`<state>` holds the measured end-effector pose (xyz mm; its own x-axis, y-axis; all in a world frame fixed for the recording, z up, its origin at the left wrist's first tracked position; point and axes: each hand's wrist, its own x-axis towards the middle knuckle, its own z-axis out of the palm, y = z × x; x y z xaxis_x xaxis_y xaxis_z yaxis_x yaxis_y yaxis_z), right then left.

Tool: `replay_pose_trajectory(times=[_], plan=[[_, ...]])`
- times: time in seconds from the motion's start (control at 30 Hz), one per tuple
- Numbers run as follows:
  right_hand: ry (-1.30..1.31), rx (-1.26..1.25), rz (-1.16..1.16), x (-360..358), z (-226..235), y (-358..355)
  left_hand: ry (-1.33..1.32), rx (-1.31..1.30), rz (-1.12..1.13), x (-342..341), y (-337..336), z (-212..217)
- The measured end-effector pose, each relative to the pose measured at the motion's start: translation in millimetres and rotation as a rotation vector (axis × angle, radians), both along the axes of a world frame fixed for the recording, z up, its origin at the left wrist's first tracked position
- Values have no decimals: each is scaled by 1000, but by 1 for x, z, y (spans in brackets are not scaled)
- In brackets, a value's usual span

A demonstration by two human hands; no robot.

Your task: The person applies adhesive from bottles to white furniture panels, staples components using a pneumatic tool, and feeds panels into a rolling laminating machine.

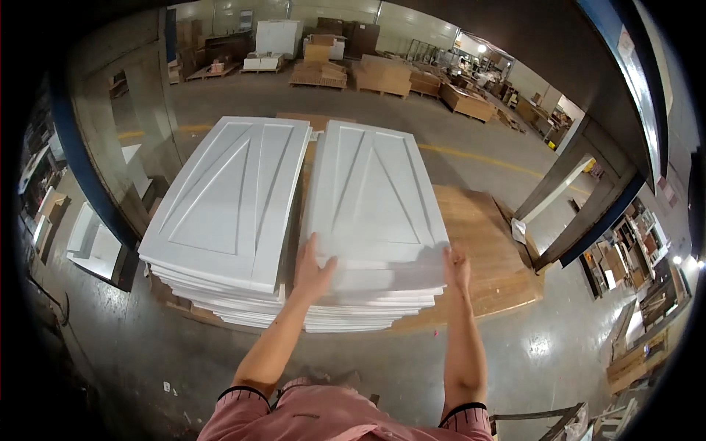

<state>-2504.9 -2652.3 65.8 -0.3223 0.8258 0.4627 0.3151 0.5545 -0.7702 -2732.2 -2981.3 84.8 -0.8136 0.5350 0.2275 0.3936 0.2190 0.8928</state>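
Observation:
Two stacks of white door panels with raised V-shaped trim lie side by side before me. On the right-hand stack, the top door panel [379, 198] sits a little farther from me than the panels under it. My left hand [313, 273] grips its left edge near the close corner, thumb spread over the top face. At the opposite edge, my right hand [457, 266] is closed with fingers curled against the side. The left-hand stack's top door panel [220, 191] is untouched by either hand.
Both stacks rest on a brown wooden board [485, 250]. A metal frame post [125, 125] stands at left and another post [596, 198] at right. Low pallets with stacked boards [382, 73] line the far side, beyond a yellow floor line [485, 160].

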Motion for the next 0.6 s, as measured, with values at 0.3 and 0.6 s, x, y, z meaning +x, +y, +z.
replay_pose_trajectory(times=[0.3, 0.6], plan=[[41, -144, -36, -7, 16, -33, 42, 70, 183, 18, -1, 3], [853, -227, -117, 23, -52, -44, 298, 315, 216, 70, -39, -30]])
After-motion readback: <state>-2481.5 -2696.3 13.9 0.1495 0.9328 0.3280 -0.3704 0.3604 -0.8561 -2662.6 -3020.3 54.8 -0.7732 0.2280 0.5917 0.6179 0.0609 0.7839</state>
